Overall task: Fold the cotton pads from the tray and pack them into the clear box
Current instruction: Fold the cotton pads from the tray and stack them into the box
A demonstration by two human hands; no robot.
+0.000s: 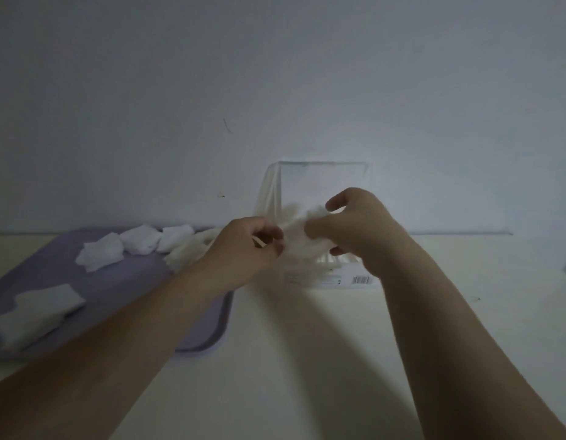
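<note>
Head view: the left hand (246, 246) and right hand (354, 227) each closed their grip, pinching one cotton pad (294, 233) before the clear box (322, 173). Its barcode label (360, 280) was unreadable. Loose pads (100, 252) lay on the purple tray (132, 296).

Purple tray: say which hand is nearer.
Left. The left hand is by the tray's far right corner; the right hand is farther right, before the clear box. Both pinch one cotton pad.

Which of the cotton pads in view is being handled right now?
The pad pinched between the left hand and right hand, in front of the clear box; the loose pads lie on the purple tray.
</note>
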